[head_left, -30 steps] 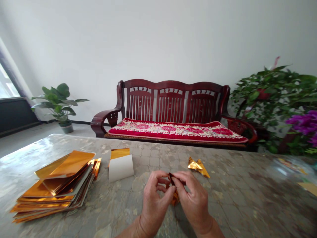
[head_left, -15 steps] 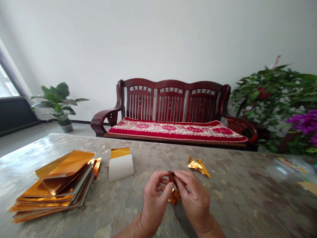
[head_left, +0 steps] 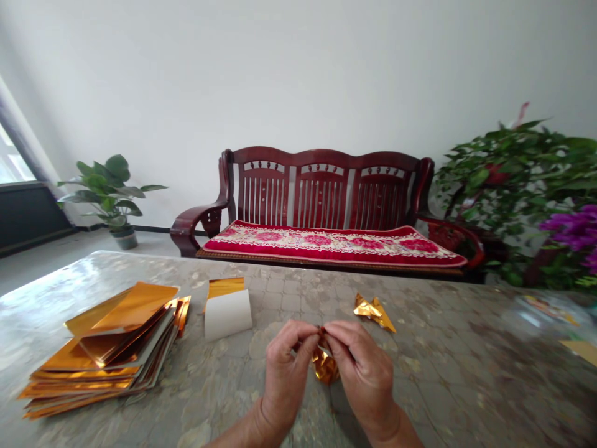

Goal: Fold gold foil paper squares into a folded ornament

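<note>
Between my hands is a piece of folded gold foil paper, its shiny crumpled body showing below the fingertips. My left hand pinches its upper end between thumb and fingers. From the other side my right hand pinches the same end, fingertips nearly touching the left ones. The pinched part is mostly hidden by the fingers. Just beyond my right hand a folded gold foil piece lies on the table.
A stack of gold foil sheets lies at left on the patterned table. Nearer the middle are a curled white-backed sheet and a gold sheet. A clear plastic package sits far right. Behind stands a wooden bench.
My left thumb has closed in to pinch the foil's upper end, and the left hand has shifted slightly left. More of the foil's gold body shows below the fingers.
</note>
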Demonstrator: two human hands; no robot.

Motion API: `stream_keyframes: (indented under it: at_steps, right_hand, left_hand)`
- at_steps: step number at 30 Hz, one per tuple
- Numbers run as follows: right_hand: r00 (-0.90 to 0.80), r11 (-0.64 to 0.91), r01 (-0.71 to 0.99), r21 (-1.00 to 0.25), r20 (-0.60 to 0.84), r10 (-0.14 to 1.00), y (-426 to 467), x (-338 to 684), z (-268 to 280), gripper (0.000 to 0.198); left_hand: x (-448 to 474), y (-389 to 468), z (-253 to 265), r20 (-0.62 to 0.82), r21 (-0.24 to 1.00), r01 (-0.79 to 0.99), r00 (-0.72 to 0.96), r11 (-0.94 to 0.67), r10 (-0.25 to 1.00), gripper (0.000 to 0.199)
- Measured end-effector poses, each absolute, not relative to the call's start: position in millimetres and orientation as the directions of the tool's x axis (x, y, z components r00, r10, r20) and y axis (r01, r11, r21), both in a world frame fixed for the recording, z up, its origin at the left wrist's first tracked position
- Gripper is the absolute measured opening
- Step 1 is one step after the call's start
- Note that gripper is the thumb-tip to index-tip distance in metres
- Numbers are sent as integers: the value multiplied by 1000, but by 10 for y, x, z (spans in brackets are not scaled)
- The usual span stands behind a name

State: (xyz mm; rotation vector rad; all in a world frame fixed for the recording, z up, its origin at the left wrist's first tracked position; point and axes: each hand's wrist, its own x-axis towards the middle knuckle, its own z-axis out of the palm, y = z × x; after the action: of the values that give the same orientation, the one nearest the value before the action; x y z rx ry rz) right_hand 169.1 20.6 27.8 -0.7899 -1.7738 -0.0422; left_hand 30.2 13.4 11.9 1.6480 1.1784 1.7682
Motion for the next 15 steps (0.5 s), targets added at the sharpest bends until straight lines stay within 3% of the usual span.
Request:
stream_keyframes:
  at_steps: [15]
  right_hand:
    - [-159,759,486,-434,810,565,217,1675,383,13]
  left_hand:
    - [242,151,139,624,745,380,-105,-548,775,15]
